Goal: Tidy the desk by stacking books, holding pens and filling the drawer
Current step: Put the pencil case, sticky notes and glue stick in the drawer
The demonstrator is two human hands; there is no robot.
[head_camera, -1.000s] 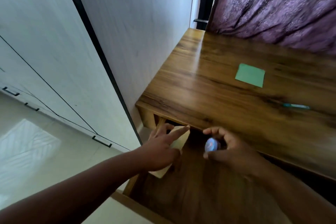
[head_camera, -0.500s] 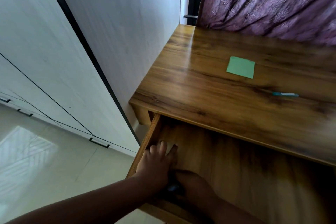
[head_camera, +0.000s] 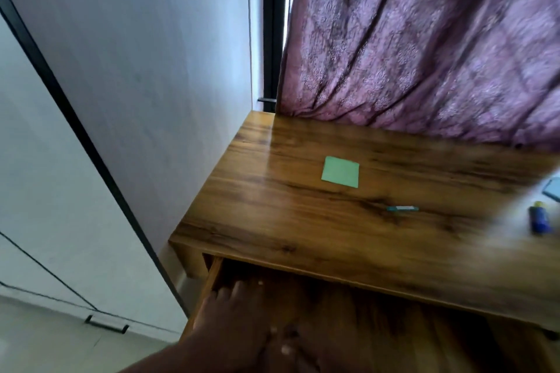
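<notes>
The wooden desk's drawer (head_camera: 394, 330) is pulled open below the desktop (head_camera: 288, 221). My left hand (head_camera: 233, 315) lies inside its left rear corner, fingers stretched flat on the drawer floor. Just right of it, at the bottom edge, my right hand (head_camera: 298, 348) is dark and blurred, and its grip is unclear. Whatever is under the hands is hidden. On the desktop lie a green sticky-note pad (head_camera: 340, 172) and a small teal pen-like item (head_camera: 403, 208).
A blue tube-like object (head_camera: 539, 219) and a light blue item (head_camera: 553, 189) sit at the right edge of the desk. A purple curtain (head_camera: 424, 39) hangs behind the desk. A white wardrobe (head_camera: 75, 160) stands close on the left.
Both hands have gone from the drawer's rear edge down onto its floor. The beige pad and the small blue-white object they held are out of sight. The view has tilted up.
</notes>
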